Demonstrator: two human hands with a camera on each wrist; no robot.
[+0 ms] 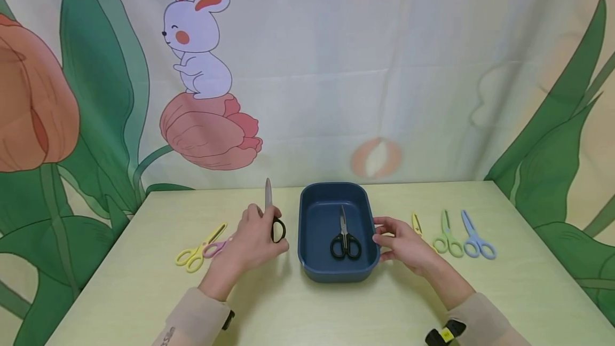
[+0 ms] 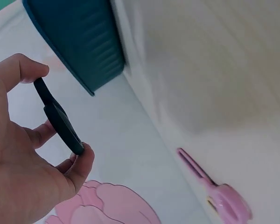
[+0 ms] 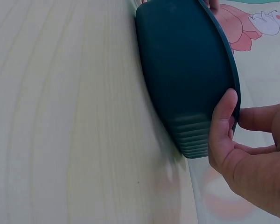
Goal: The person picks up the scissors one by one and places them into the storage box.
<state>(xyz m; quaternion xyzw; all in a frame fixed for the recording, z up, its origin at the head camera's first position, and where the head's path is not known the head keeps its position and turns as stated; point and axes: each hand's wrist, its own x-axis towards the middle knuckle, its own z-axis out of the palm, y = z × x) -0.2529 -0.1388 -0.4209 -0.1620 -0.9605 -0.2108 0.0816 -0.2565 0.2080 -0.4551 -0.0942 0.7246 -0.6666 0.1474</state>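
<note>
mid-frame, left hand (image 1: 252, 242) pinches black scissors (image 1: 268, 195), right hand (image 1: 402, 242) grips blue bin (image 1: 338, 275); partly hidden: pink scissors (image 1: 220, 245) lower left, yellow scissors (image 1: 416, 223) lower right.

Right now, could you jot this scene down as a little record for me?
Left hand: holds black-handled scissors
Right hand: touches the blue bin at its right side
Inside bin: another black-handled pair
Table, left of bin: yellow scissors, pink scissors
Table, right of bin: second yellow pair (partly hidden), green scissors, blue scissors
Backdrop: printed rabbit on a flower
</note>
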